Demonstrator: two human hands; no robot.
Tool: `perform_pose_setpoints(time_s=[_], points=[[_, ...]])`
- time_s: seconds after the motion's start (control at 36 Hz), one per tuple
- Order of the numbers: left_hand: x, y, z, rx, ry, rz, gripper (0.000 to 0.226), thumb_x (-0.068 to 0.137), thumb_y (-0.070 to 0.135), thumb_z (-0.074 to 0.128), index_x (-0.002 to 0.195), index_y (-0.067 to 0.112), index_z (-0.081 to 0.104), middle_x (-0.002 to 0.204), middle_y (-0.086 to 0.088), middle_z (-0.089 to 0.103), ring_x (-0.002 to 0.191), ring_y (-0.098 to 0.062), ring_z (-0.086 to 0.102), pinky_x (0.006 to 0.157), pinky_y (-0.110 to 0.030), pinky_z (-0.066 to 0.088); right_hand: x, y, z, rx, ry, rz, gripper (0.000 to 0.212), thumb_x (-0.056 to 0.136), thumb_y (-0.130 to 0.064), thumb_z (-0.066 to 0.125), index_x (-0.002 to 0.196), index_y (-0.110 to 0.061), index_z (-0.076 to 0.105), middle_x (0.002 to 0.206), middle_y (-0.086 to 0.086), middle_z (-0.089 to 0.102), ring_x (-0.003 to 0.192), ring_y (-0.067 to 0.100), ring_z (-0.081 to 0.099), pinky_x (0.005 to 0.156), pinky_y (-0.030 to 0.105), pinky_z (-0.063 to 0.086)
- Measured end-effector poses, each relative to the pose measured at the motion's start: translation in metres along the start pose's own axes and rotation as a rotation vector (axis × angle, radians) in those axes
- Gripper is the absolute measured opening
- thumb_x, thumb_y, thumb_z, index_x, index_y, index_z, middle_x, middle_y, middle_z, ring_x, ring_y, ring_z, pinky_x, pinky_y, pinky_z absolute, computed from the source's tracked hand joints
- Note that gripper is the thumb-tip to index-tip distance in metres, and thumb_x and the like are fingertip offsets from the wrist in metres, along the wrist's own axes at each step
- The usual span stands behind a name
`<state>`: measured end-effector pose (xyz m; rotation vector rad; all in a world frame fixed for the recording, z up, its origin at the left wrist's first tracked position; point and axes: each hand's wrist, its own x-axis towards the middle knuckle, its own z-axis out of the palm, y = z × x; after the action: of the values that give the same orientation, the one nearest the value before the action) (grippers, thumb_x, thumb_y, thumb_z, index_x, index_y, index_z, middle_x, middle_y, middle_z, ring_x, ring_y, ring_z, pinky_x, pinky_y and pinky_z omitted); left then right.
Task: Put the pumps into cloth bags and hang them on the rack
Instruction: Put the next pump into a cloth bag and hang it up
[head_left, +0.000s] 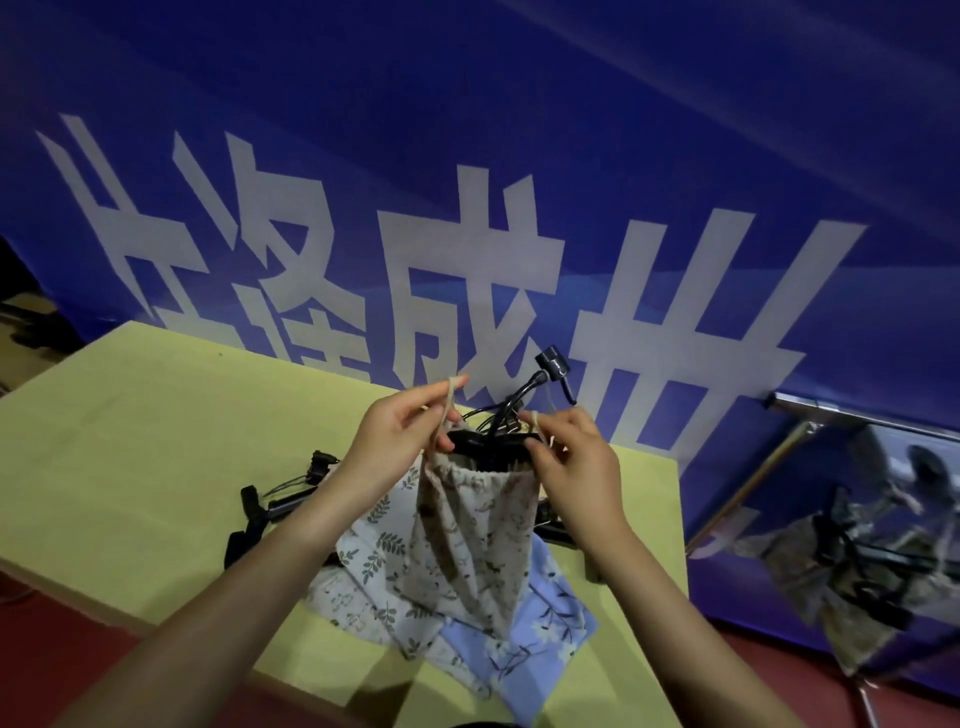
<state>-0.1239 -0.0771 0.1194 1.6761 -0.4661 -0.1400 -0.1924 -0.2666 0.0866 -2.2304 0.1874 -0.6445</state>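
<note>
I hold a beige flower-print cloth bag (475, 535) up above the yellow table (130, 441). A black pump (540, 395) sticks out of the bag's gathered mouth, its hose and nozzle pointing up to the right. My left hand (402, 441) pinches a drawstring at the left side of the mouth. My right hand (569, 457) pinches the drawstring at the right side. More black pumps (280, 506) lie on the table to the left, partly hidden by my left forearm.
Other cloth bags lie flat under the held one: a white leaf-print bag (374, 551) and a blue flowered bag (550, 629). At the right stands a metal rack (810, 410) with a filled bag (857, 561) hanging on it. A blue banner covers the wall behind.
</note>
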Motion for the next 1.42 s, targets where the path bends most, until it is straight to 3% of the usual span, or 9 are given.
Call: perform_pose_setpoints(time_s=[0.17, 0.39, 0.47, 0.61, 0.75, 0.83, 1.03, 1.22, 1.42], points=[[0.011, -0.008, -0.001, 0.057, -0.107, 0.079, 0.042, 0.089, 0.000, 0.062, 0.113, 0.035, 0.067, 0.088, 0.001, 0.060, 0.081, -0.011, 0.062, 0.075, -0.027, 0.057, 0.009, -0.020, -0.005, 0.614, -0.083, 0.420, 0.024, 0.096, -0.009, 0.053, 0.105, -0.019, 0.073, 0.079, -0.005, 0.065, 0.073, 0.013, 0.058, 0.069, 0.022, 0.048], [0.037, -0.036, -0.022, 0.499, -0.131, 0.384, 0.029, 0.082, 0.043, 0.063, 0.108, 0.034, 0.073, 0.103, 0.015, 0.053, 0.102, -0.005, 0.045, 0.088, -0.013, 0.036, 0.007, -0.042, 0.012, 0.638, -0.113, 0.418, 0.024, 0.098, -0.004, 0.048, 0.099, -0.011, 0.071, 0.091, 0.001, 0.073, 0.072, 0.001, 0.063, 0.072, 0.016, 0.049], [0.044, -0.042, -0.025, 0.283, -0.264, 0.246, 0.032, 0.085, 0.027, 0.071, 0.115, 0.038, 0.068, 0.122, 0.015, 0.051, 0.113, -0.003, 0.051, 0.096, -0.019, 0.041, 0.008, -0.043, 0.018, 0.628, -0.063, 0.427, 0.022, 0.097, -0.003, 0.050, 0.103, -0.013, 0.069, 0.097, -0.001, 0.072, 0.080, -0.001, 0.066, 0.075, 0.013, 0.049], [0.042, -0.048, -0.014, -0.044, -0.271, 0.008, 0.044, 0.078, 0.037, 0.069, 0.119, 0.050, 0.061, 0.103, 0.016, 0.058, 0.095, -0.004, 0.059, 0.086, -0.023, 0.048, 0.007, -0.046, 0.027, 0.527, -0.100, 0.397, 0.022, 0.096, -0.008, 0.054, 0.097, -0.022, 0.070, 0.102, -0.005, 0.072, 0.100, 0.004, 0.065, 0.085, 0.016, 0.048], [0.042, -0.033, 0.014, -0.188, -0.225, -0.103, 0.032, 0.097, 0.013, 0.054, 0.119, 0.035, 0.060, 0.109, -0.001, 0.066, 0.105, -0.015, 0.063, 0.088, -0.026, 0.053, -0.001, -0.046, 0.037, 0.296, -0.105, 0.294, 0.022, 0.091, -0.030, 0.053, 0.104, -0.032, 0.070, 0.101, -0.010, 0.069, 0.105, 0.012, 0.058, 0.088, 0.023, 0.046], [0.044, -0.028, 0.022, -0.287, -0.222, -0.177, 0.030, 0.101, 0.013, 0.045, 0.113, 0.030, 0.067, 0.110, -0.002, 0.069, 0.106, -0.013, 0.064, 0.094, -0.030, 0.050, -0.004, -0.047, 0.027, 0.434, -0.047, 0.364, 0.031, 0.096, -0.020, 0.053, 0.085, -0.043, 0.071, 0.098, -0.014, 0.069, 0.107, 0.014, 0.059, 0.091, 0.029, 0.045], [0.032, -0.018, 0.046, -0.428, -0.254, -0.263, 0.031, 0.100, 0.006, 0.041, 0.099, 0.014, 0.071, 0.116, 0.004, 0.070, 0.117, -0.012, 0.060, 0.094, -0.029, 0.049, -0.007, -0.036, 0.014, 0.360, -0.051, 0.360, 0.012, 0.090, -0.026, 0.066, 0.079, -0.027, 0.071, 0.079, -0.002, 0.057, 0.093, 0.026, 0.053, 0.089, 0.044, 0.042], [0.021, -0.003, 0.077, -0.301, -0.277, -0.190, 0.029, 0.097, 0.010, 0.050, 0.105, 0.029, 0.071, 0.102, 0.008, 0.071, 0.098, -0.004, 0.064, 0.086, -0.018, 0.050, -0.012, -0.012, -0.026, 0.706, -0.047, 0.533, 0.018, 0.089, -0.019, 0.060, 0.074, -0.012, 0.067, 0.080, 0.007, 0.066, 0.086, 0.025, 0.062, 0.084, 0.037, 0.044], [0.000, 0.007, 0.126, -0.054, -0.256, -0.077, 0.012, 0.092, 0.011, 0.060, 0.096, 0.021, 0.063, 0.092, 0.005, 0.061, 0.088, -0.002, 0.059, 0.078, -0.013, 0.047, -0.007, 0.023, -0.082, 1.202, -0.018, 0.500, 0.030, 0.095, -0.009, 0.046, 0.065, -0.011, 0.045, 0.059, -0.002, 0.041, 0.063, 0.013, 0.041, 0.071, 0.030, 0.032]])
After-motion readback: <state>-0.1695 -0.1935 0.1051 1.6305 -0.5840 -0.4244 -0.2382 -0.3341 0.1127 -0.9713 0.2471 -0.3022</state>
